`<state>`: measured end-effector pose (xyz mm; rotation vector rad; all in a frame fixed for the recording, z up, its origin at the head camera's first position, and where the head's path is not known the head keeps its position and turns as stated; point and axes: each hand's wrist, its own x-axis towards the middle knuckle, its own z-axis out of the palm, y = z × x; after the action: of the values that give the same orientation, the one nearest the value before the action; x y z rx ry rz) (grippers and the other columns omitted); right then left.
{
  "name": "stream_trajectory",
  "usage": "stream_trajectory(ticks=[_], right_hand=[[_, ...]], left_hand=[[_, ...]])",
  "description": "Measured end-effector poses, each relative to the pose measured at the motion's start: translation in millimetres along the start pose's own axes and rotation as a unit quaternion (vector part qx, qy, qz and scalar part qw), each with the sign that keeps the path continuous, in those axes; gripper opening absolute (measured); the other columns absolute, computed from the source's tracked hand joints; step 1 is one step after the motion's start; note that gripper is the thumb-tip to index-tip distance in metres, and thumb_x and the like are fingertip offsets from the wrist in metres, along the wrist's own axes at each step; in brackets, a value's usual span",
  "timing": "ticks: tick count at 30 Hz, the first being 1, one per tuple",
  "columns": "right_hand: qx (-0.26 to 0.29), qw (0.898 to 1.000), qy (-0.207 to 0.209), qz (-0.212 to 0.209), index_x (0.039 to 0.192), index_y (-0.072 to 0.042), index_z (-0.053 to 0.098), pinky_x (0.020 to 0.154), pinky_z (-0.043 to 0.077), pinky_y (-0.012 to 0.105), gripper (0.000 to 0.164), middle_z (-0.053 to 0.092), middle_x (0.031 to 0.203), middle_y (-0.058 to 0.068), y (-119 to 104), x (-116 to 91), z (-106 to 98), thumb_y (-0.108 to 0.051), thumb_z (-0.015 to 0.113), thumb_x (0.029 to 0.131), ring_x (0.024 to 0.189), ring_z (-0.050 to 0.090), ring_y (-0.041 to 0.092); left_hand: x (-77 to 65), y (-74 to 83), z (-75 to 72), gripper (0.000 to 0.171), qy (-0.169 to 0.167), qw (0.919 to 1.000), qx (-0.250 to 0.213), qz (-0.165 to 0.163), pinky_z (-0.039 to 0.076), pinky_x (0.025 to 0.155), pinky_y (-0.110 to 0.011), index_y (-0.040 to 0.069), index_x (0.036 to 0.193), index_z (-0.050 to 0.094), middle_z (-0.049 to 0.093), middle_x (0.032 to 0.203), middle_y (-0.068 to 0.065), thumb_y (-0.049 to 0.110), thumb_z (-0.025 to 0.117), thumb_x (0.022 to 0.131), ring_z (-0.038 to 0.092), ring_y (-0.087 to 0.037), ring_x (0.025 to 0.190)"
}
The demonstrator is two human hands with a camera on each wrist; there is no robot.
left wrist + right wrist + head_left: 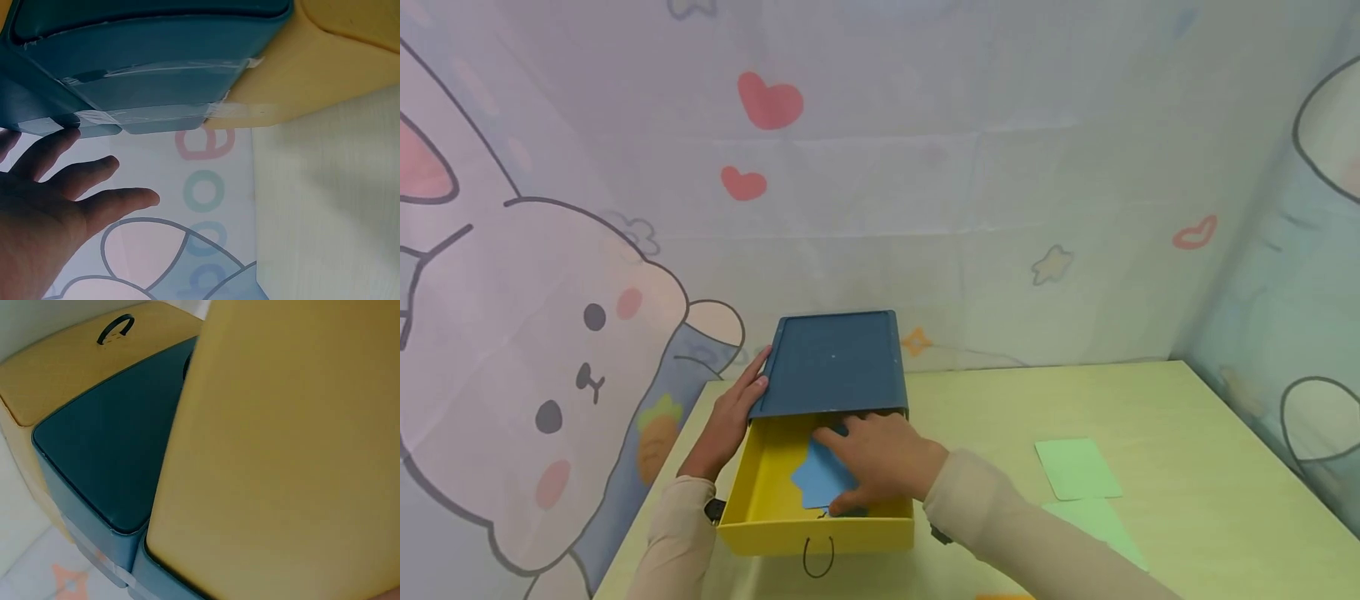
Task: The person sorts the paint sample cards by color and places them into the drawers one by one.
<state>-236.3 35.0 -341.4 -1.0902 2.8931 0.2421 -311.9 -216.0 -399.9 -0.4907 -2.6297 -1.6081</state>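
Note:
A dark blue drawer unit [835, 362] stands on the table. Its top yellow drawer [741, 492] is pulled out towards me, with a dark loop handle [817, 571] on the front. My left hand [730, 421] rests against the unit's left side, fingers extended; the left wrist view shows the same hand [56, 194] beside the unit. Inside the drawer, my right hand [880, 458] is spread over several blue paper pieces [820, 479], thumb towards the drawer front. Its fingertips are partly hidden under the unit's top. In the right wrist view the drawer's side [287, 450] covers the right hand's work.
Two light green sheets [1078, 468] lie on the table [970, 408] to the right. An orange edge [1003, 597] shows at the bottom of the head view. Lower down the unit are a teal drawer [106, 437] and another yellow drawer [69, 381]. A printed cloth [925, 208] hangs behind.

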Motion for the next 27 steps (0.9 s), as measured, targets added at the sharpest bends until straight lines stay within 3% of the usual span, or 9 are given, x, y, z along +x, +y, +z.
stream_trajectory(ticks=[8,12,15,19,21,23,25,27], right_hand=[[-0.015,1.000,0.001,0.004,0.152,-0.031,0.041,0.086,0.060,0.036,0.090,0.065,0.132,0.001,-0.8,0.4,1.1,-0.078,0.063,0.079,0.110,0.066,0.019],[-0.015,1.000,0.010,-0.004,0.150,-0.029,0.044,0.082,0.060,0.034,0.079,0.067,0.127,0.000,-1.0,-3.4,-4.0,-0.072,0.061,0.085,0.105,0.067,0.017],[-0.030,0.998,0.053,-0.019,0.138,-0.027,0.056,0.070,0.059,0.029,0.060,0.070,0.113,-0.003,-2.5,-10.4,-12.5,-0.064,0.061,0.091,0.091,0.067,0.013],[-0.026,0.986,0.155,-0.049,0.116,-0.023,0.067,0.051,0.046,0.019,0.039,0.068,0.089,-0.007,-9.5,-25.3,-26.1,-0.054,0.065,0.093,0.068,0.059,0.007],[0.005,0.972,0.223,-0.068,0.111,-0.020,0.068,0.050,0.042,0.016,0.032,0.067,0.085,-0.008,-15.2,-34.5,-31.0,-0.048,0.067,0.094,0.064,0.056,0.006],[0.064,0.947,0.302,-0.088,0.104,-0.018,0.069,0.054,0.043,0.011,0.024,0.068,0.082,-0.009,-21.7,-43.2,-31.8,-0.039,0.070,0.093,0.064,0.058,0.003],[0.157,0.909,0.372,-0.101,0.096,-0.016,0.070,0.059,0.045,0.006,0.013,0.069,0.078,-0.009,-30.1,-52.1,-28.3,-0.028,0.073,0.093,0.064,0.060,0.000],[0.255,0.855,0.436,-0.116,0.090,-0.014,0.071,0.062,0.046,0.003,0.005,0.071,0.076,-0.007,-39.1,-59.9,-18.2,-0.016,0.075,0.090,0.064,0.062,-0.002]], left_hand=[[0.0,2.7,-0.5,0.055,-0.001,1.0000,0.004,-0.007,0.020,0.121,-0.070,0.042,0.161,0.015,0.012,0.170,-0.012,0.049,0.029,0.108,0.020,-0.051,0.152],[0.5,1.0,-1.1,0.055,-0.001,1.0000,0.003,-0.005,0.020,0.121,-0.069,0.043,0.160,0.014,0.012,0.170,-0.012,0.050,0.029,0.108,0.019,-0.051,0.152],[0.7,-0.7,-1.0,0.055,-0.001,1.0000,0.003,-0.004,0.019,0.121,-0.069,0.044,0.160,0.014,0.011,0.171,-0.011,0.052,0.029,0.108,0.019,-0.050,0.153],[0.0,-3.3,-0.3,0.054,-0.001,1.0000,0.001,-0.004,0.020,0.120,-0.070,0.045,0.160,0.014,0.011,0.171,-0.009,0.052,0.028,0.108,0.019,-0.050,0.153],[-0.6,-3.8,-0.1,0.054,-0.002,1.0000,-0.001,-0.004,0.021,0.120,-0.070,0.045,0.160,0.014,0.011,0.171,-0.009,0.051,0.029,0.108,0.019,-0.050,0.153],[-0.8,-3.2,0.0,0.054,-0.002,1.0000,-0.001,-0.003,0.021,0.120,-0.071,0.044,0.160,0.014,0.011,0.171,-0.010,0.051,0.029,0.108,0.019,-0.051,0.152],[-0.5,-1.8,0.1,0.055,0.000,1.0000,0.000,-0.002,0.021,0.119,-0.071,0.042,0.161,0.014,0.011,0.171,-0.010,0.051,0.029,0.108,0.019,-0.051,0.152],[0.2,-0.7,0.0,0.056,0.001,1.0000,-0.002,-0.002,0.021,0.120,-0.071,0.041,0.161,0.014,0.011,0.171,-0.010,0.051,0.029,0.108,0.019,-0.051,0.152]])
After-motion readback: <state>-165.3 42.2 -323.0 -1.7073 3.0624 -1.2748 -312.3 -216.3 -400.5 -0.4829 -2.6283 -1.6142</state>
